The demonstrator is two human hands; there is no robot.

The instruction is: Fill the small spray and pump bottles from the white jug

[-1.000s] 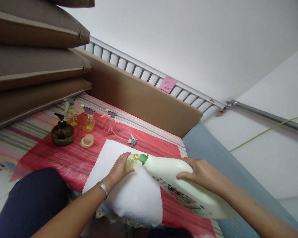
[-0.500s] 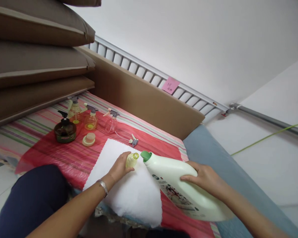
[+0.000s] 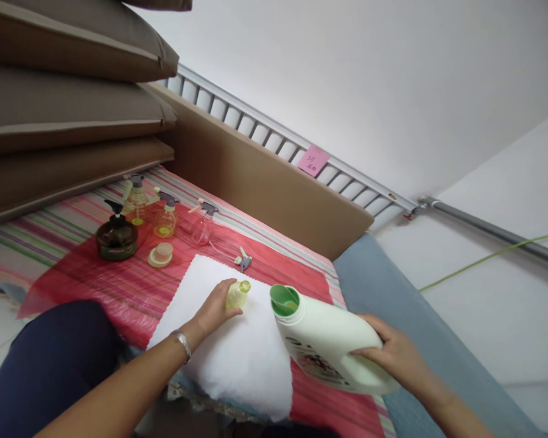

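Note:
My left hand (image 3: 217, 306) is wrapped round a small clear yellow bottle (image 3: 237, 294), its open neck tipped up to the right, over a white cloth (image 3: 251, 359). My right hand (image 3: 395, 350) grips a large pale green detergent jug (image 3: 333, 334) by its handle. The jug lies tilted, its uncapped mouth with a green pouring spout (image 3: 285, 299) facing left toward the bottle. A gap separates the spout from the bottle, and no liquid shows between them. Beyond the cloth lies a loose grey-and-white spray trigger head (image 3: 243, 260) with a thin tube.
On the red plastic sheet (image 3: 164, 292) stand a dark pump bottle (image 3: 117, 234), a pale round cap (image 3: 160, 254) and several clear spray bottles, one pinkish (image 3: 203, 228). Brown cushions (image 3: 73, 100) are stacked at left; a brown board (image 3: 265, 176) leans behind.
The jug's mouth has swung right, away from the bottle, and turned more toward me, showing inside the spout. My left hand still holds the bottle, in nearly the same place.

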